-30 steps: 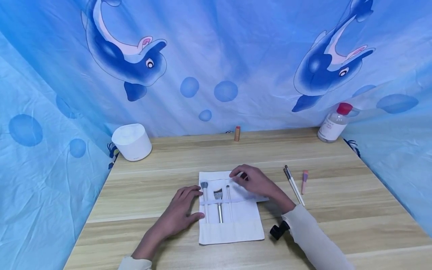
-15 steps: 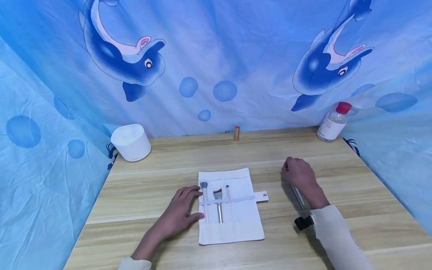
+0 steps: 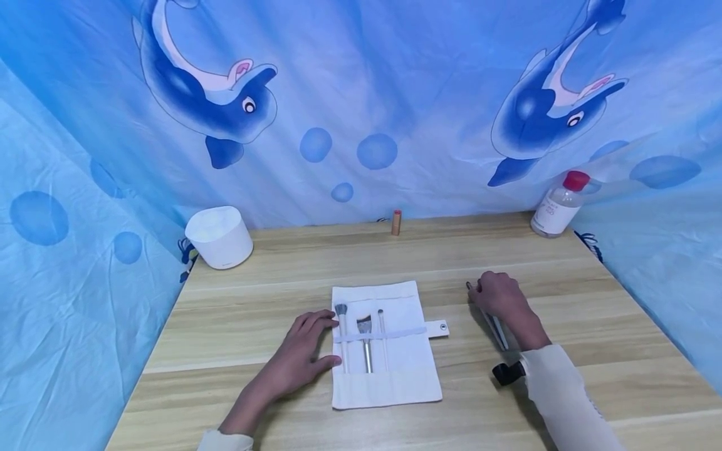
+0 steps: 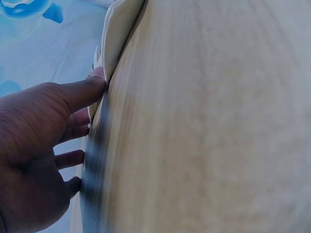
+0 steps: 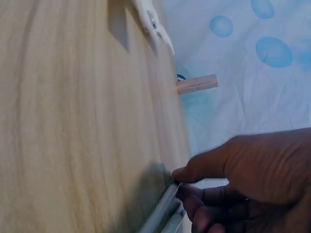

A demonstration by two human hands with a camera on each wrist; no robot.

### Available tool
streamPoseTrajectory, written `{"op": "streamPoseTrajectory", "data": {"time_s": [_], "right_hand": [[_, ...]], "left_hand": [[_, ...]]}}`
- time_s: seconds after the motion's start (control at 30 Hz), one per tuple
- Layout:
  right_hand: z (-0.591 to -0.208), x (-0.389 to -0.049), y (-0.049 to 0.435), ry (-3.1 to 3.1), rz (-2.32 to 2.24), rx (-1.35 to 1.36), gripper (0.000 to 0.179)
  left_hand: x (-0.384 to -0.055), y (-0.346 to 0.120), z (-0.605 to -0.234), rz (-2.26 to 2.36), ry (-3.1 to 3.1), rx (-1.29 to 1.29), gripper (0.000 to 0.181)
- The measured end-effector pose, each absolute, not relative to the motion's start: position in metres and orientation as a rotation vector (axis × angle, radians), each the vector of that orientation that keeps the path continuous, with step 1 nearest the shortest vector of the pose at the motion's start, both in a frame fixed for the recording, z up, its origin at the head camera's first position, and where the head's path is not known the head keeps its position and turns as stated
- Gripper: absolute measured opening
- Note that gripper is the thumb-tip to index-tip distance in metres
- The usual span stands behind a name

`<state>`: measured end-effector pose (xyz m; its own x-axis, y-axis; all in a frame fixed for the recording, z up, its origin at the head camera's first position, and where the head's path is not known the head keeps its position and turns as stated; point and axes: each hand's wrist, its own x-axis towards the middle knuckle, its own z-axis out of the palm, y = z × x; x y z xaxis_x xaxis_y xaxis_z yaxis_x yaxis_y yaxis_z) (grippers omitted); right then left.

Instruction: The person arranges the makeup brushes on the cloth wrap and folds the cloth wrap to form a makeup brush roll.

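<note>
The right grip (image 3: 502, 302) hides part of the slim brushes (image 3: 499, 335); print on the bottle (image 3: 554, 216) is unreadably small; the head view's top edge crops both dolphins (image 3: 242, 116).

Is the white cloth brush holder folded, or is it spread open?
Spread open: the brush holder lies flat, its strap sticks out unfastened, and three brushes show under its band.

Pouch (image 3: 408, 383): matt cloth. Middle brush (image 3: 368, 352): glossy metallic handle. Tabletop (image 3: 282, 270): smooth wood grain. Backdrop (image 3: 440, 81): creased fabric.
</note>
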<state>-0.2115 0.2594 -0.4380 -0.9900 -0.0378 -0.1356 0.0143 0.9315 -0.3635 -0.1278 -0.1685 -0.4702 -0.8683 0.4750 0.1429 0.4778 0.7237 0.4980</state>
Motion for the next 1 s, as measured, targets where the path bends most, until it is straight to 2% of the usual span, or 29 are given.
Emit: {"op": "streamPoseTrajectory", "data": {"time_s": [0.23,0.5,0.73,1.0], "right_hand": [[-0.424,-0.215,0.248,2.965,-0.725,-0.097,0.022],[-0.417,-0.223,0.225,2.973,-1.203,-0.289,0.012],[-0.419,-0.224,0.199,2.734,-1.59,-0.355,0.019],[-0.428,-0.23,0.171,2.645,-1.689,-0.365,0.026]], "left_hand": [[-0.127,-0.169,-0.471,-0.859,-2.947,-0.785,0.067],[-0.128,-0.169,-0.47,-0.838,-2.958,-0.782,0.068],[-0.128,-0.169,-0.47,-0.838,-2.924,-0.803,0.067],[-0.128,-0.169,-0.469,-0.839,-2.925,-0.807,0.067]]}}
